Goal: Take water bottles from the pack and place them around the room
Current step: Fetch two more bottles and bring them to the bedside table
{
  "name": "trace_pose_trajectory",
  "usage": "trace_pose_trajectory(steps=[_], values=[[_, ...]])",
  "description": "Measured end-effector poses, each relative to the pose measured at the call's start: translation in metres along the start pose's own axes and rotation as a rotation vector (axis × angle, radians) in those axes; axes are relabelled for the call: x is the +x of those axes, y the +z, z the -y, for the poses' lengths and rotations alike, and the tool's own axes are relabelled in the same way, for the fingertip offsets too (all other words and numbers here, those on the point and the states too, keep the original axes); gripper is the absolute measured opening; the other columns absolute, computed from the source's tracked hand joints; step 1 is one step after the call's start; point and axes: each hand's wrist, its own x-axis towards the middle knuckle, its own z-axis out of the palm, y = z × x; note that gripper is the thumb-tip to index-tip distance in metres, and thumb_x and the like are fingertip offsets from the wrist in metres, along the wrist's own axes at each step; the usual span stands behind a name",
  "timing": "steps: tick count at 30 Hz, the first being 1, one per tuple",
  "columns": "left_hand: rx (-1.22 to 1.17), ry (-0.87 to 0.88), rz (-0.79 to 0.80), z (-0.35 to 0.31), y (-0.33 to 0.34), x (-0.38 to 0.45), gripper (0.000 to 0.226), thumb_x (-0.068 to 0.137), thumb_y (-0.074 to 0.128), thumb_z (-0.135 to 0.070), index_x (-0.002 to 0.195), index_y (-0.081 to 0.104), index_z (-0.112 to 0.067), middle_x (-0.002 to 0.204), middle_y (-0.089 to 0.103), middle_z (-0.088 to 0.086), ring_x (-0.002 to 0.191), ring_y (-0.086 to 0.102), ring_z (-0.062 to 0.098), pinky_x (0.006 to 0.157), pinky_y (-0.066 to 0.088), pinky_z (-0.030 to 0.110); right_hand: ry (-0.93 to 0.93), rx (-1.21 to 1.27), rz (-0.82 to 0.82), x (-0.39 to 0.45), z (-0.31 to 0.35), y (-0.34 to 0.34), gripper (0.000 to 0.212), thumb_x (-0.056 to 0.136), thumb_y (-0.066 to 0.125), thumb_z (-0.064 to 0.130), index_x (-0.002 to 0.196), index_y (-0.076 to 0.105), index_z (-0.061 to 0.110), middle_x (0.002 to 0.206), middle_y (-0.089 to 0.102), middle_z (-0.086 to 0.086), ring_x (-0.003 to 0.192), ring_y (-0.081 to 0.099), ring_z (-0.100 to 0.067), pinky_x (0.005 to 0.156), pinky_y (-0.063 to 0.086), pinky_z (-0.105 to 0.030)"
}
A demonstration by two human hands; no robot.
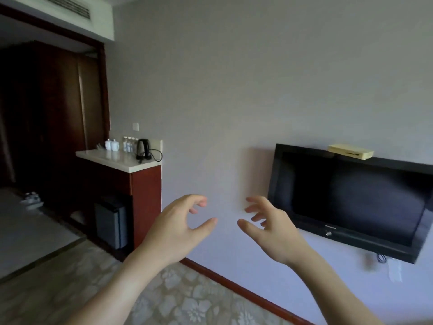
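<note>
Item, hotel room, both hands empty: the fingers [199, 204] of the left hand [178, 225] are hanging loosely curled with the thumb spread out, gripping nothing; the fingers [254, 209] of the right hand [269, 227] are doing the same, mirrored, the two palms facing each other with a gap of bare wall [234, 90] showing between them, likely raised this way because the person is between carries and not holding anything. Forearms are reaching in from the bottom edge over a pale flowered carpet [187, 299]. Beyond the left hand, well apart, a red-brown cabinet [146, 202] with a white counter [121, 160] is standing against the wall; on it a row of small water bottles [129, 143] is standing upright at the back, just beside a black kettle [143, 148] with its cord and near white cups [111, 145], presumably grouped there as the drinks corner for guests. A dark mini fridge [111, 221] is sitting in the cabinet's lower opening. To the right a black television [351, 200] is hanging on the wall with a yellowish box [350, 151] lying on its top edge. The pack itself is not showing in this view, so where the remaining bottles are cannot be told
</note>
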Motion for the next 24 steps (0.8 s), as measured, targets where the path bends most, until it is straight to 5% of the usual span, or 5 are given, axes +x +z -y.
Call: trace_pose_trajectory(steps=[7, 15, 24], values=[[0.089, -0.123, -0.136, 0.09, -0.039, 0.093, 0.058, 0.069, 0.057, -0.066, 0.12, 0.059, -0.036, 0.112, 0.061, -0.026, 0.104, 0.057, -0.004, 0.092, 0.049, 0.029, -0.166, 0.097, 0.096, 0.163, 0.015, 0.076, 0.055, 0.082, 0.059, 0.057, 0.132, 0.044, 0.039, 0.115, 0.06, 0.022, 0.101, 0.058, 0.001, 0.087, 0.049, -0.025], [0.257, -0.316, -0.254, 0.184, -0.092, 0.122, 0.047, 0.081, 0.068, -0.051, 0.125, 0.055, -0.039, 0.114, 0.059, -0.028, 0.107, 0.053, -0.008, 0.089, 0.045, 0.017, -0.358, 0.275, 0.282, 0.288, 0.051, 0.2, 0.058, 0.08, 0.06, 0.059, 0.131, 0.048, 0.036, 0.116, 0.062, 0.019, 0.105, 0.058, 0.001, 0.086, 0.047, -0.02], [0.438, -0.443, -0.404, 0.307, -0.138, 0.198, 0.051, 0.08, 0.066, -0.054, 0.127, 0.058, -0.035, 0.114, 0.059, -0.027, 0.109, 0.053, -0.006, 0.094, 0.047, 0.022, -0.555, 0.392, 0.439, 0.448, 0.077, 0.331, 0.06, 0.087, 0.064, 0.052, 0.14, 0.043, 0.034, 0.123, 0.058, 0.017, 0.107, 0.057, -0.002, 0.09, 0.052, -0.027]])
